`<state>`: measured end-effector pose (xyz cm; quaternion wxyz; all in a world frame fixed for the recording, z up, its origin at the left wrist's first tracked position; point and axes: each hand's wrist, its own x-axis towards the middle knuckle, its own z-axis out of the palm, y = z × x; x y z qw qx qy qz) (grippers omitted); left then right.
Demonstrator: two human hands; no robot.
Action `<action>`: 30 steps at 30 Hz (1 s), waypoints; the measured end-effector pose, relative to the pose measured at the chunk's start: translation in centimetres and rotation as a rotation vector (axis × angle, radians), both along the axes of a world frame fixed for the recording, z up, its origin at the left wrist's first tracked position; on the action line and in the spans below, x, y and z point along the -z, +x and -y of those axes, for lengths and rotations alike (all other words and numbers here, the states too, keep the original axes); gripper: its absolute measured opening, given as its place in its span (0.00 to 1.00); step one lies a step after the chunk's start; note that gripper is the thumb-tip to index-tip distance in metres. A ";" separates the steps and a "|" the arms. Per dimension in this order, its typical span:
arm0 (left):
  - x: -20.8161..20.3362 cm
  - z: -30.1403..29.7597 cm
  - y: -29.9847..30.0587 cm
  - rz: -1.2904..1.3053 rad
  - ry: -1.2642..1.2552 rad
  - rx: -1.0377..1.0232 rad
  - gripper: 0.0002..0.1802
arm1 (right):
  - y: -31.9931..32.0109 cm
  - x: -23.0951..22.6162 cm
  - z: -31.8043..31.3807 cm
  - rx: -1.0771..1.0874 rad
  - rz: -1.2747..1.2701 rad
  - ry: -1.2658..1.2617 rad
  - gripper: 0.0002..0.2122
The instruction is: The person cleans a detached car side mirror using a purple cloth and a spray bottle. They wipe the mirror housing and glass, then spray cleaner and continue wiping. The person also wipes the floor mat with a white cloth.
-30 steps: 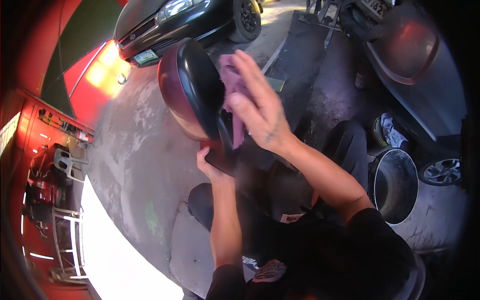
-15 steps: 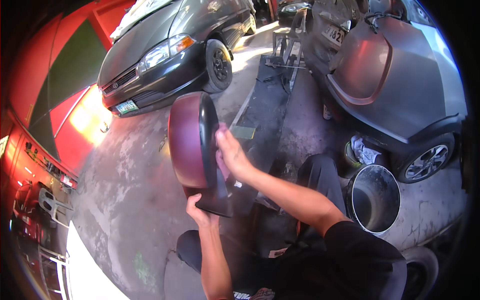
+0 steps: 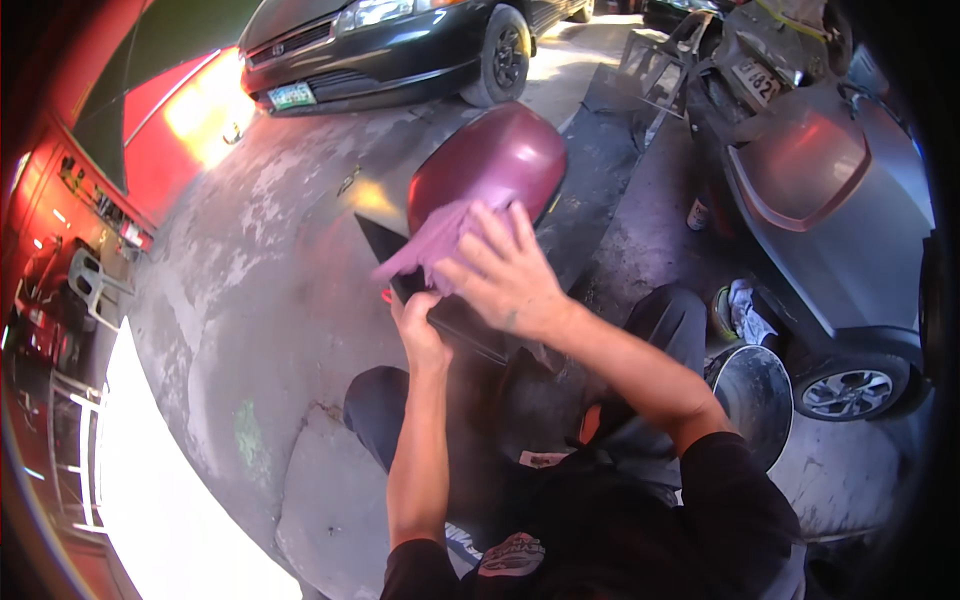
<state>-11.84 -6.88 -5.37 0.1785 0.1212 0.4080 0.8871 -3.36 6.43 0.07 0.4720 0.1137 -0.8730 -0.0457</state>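
Stained concrete floor (image 3: 260,300), red wall (image 3: 60,200), parked dark car (image 3: 400,40), sunlit.

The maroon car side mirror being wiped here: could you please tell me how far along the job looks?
Done: the glossy maroon side-mirror shell already shines along its top. In hand: the left hand grips the mirror's black base from below, while the right hand presses a pinkish-purple cloth against the shell's lower front. Left: the part under the cloth and hand is hidden, so whether it is clean cannot be told.

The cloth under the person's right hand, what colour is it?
The cloth is pinkish purple, pressed on the dark red mirror housing; the head view shows it.
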 end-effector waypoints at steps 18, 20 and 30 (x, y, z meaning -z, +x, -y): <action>-0.6 1.0 2.9 -0.588 -0.362 -0.170 0.49 | -1.8 -5.7 -5.0 -0.266 0.596 0.021 0.12; -0.3 1.1 2.7 -0.599 -0.365 -0.201 0.48 | -2.5 -7.1 -7.7 -0.267 0.564 -0.212 0.14; 0.5 1.3 2.8 -0.994 -0.359 -0.288 0.50 | 5.7 -0.4 -19.0 -0.250 0.727 -1.883 0.23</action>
